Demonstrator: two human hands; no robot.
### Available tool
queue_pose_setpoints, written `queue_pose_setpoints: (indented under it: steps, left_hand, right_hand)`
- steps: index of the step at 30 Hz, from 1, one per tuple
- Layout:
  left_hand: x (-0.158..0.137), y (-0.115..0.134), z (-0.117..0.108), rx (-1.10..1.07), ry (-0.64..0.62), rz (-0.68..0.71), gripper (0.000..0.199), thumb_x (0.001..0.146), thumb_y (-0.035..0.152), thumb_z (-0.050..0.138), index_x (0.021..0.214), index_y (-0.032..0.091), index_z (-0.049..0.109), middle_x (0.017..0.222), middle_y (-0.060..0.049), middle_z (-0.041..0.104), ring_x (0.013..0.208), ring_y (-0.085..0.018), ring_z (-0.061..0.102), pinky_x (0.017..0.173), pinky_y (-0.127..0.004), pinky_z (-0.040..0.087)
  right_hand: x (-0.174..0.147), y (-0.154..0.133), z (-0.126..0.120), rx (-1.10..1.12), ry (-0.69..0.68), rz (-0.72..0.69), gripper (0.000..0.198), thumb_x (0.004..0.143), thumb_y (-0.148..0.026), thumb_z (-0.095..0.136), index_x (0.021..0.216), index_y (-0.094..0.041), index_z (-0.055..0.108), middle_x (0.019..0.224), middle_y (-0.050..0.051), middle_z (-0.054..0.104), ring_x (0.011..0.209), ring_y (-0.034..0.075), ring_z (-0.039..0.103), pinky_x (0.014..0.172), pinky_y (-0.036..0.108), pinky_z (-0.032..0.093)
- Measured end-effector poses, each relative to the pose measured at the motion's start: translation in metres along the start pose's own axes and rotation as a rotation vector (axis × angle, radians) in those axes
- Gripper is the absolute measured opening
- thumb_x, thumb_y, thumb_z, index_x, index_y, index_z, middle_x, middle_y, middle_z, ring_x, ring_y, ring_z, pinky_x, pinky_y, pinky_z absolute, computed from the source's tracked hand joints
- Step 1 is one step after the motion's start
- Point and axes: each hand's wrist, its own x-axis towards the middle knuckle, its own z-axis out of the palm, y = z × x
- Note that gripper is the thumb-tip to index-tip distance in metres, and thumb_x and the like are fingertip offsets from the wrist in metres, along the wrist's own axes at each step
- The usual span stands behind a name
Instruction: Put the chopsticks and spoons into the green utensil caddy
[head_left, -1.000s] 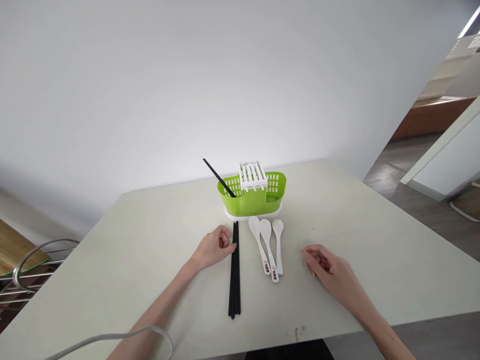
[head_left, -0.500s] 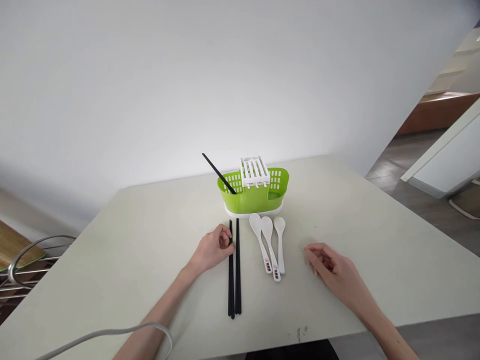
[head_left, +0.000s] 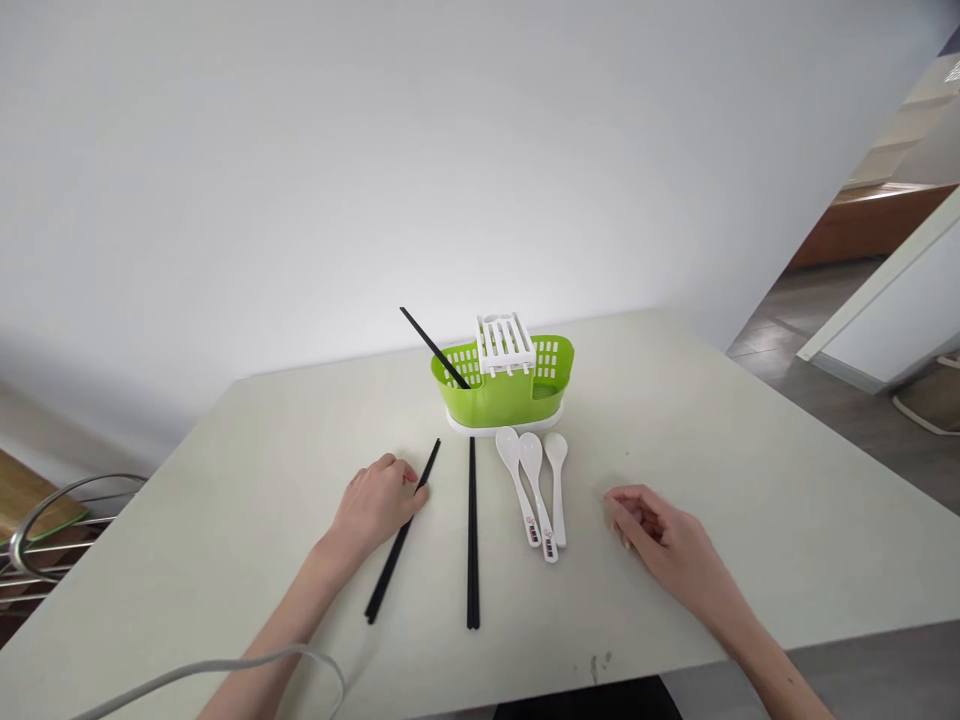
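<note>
My left hand [head_left: 381,498] is closed around a pair of black chopsticks [head_left: 390,575], which slant across the table with their tips up and to the right. A second pair of black chopsticks [head_left: 472,540] lies straight on the tabletop to its right. Three white spoons [head_left: 531,485] rest beside that pair, bowls toward the basket. My right hand [head_left: 651,520] hovers or rests to the right of the spoons, fingers curled; whether anything is in them is hidden. Behind the spoons stands a green cutlery basket [head_left: 495,405] with black chopsticks [head_left: 435,348] leaning out of its left compartment.
A white slatted rack [head_left: 505,343] sits over the basket's middle. The pale table [head_left: 300,440] meets a wall [head_left: 480,180] at the back. A grey cable [head_left: 195,665] crosses my left forearm. A metal wire rack [head_left: 45,530] stands beyond the left edge.
My left hand has moved left with one pair of chopsticks, which now slants away from the other pair. My right hand stays about where it was.
</note>
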Motion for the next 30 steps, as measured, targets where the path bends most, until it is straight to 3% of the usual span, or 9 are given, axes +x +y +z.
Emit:
queue_pose_setpoints:
  steps: [7, 11, 15, 20, 25, 30]
  left_hand:
    - [-0.003, -0.004, -0.008, 0.339, -0.022, -0.034, 0.031, 0.094, 0.023, 0.045, 0.09, 0.017, 0.075, 0.104, -0.016, 0.074, 0.092, -0.032, 0.072, 0.079, -0.039, 0.047]
    - [-0.005, -0.009, -0.008, 0.29, 0.003, -0.047, 0.037, 0.101, 0.027, 0.038, 0.099, 0.021, 0.075, 0.109, -0.013, 0.076, 0.094, -0.031, 0.073, 0.07, -0.036, 0.045]
    - [-0.008, -0.018, -0.009, 0.17, 0.112, -0.038, 0.033, 0.101, 0.033, 0.04, 0.101, 0.023, 0.071, 0.106, -0.011, 0.078, 0.089, -0.032, 0.073, 0.07, -0.037, 0.047]
    - [-0.015, -0.011, -0.026, -0.413, 0.305, 0.036, 0.025, 0.099, 0.047, 0.053, 0.101, 0.025, 0.065, 0.093, -0.005, 0.08, 0.087, -0.026, 0.077, 0.079, -0.036, 0.055]
    - [-0.021, 0.013, -0.046, -1.036, 0.47, 0.018, 0.041, 0.089, 0.059, 0.071, 0.102, 0.02, 0.069, 0.095, -0.009, 0.08, 0.085, -0.026, 0.079, 0.089, -0.04, 0.062]
    - [-0.013, 0.033, -0.027, -1.448, 0.497, -0.075, 0.046, 0.083, 0.055, 0.08, 0.1, 0.013, 0.073, 0.103, -0.011, 0.078, 0.089, -0.023, 0.078, 0.091, -0.039, 0.064]
  right_hand:
    - [0.0, 0.003, 0.0, -0.026, -0.016, 0.009, 0.04, 0.1, -0.062, 0.05, 0.102, -0.026, 0.067, 0.076, 0.002, 0.07, 0.064, 0.019, 0.062, 0.063, 0.029, 0.052]
    - [-0.001, 0.003, -0.001, -0.031, -0.022, 0.022, 0.039, 0.099, -0.061, 0.051, 0.103, -0.026, 0.067, 0.076, 0.002, 0.07, 0.065, 0.019, 0.062, 0.064, 0.03, 0.051]
    - [-0.001, 0.001, 0.0, -0.02, -0.005, 0.012, 0.039, 0.098, -0.061, 0.052, 0.101, -0.026, 0.067, 0.076, 0.002, 0.071, 0.065, 0.019, 0.063, 0.064, 0.03, 0.052]
    - [0.0, -0.002, -0.001, -0.005, 0.0, 0.003, 0.04, 0.097, -0.062, 0.053, 0.099, -0.025, 0.068, 0.074, 0.002, 0.071, 0.063, 0.018, 0.062, 0.062, 0.03, 0.052]
    - [-0.001, -0.005, -0.003, 0.059, -0.018, 0.018, 0.039, 0.098, -0.061, 0.054, 0.102, -0.025, 0.067, 0.077, 0.003, 0.07, 0.065, 0.018, 0.062, 0.064, 0.03, 0.051]
    - [-0.008, -0.019, 0.005, 0.172, -0.059, 0.017, 0.037, 0.1, -0.06, 0.054, 0.105, -0.024, 0.065, 0.079, 0.003, 0.069, 0.068, 0.017, 0.061, 0.064, 0.029, 0.05]
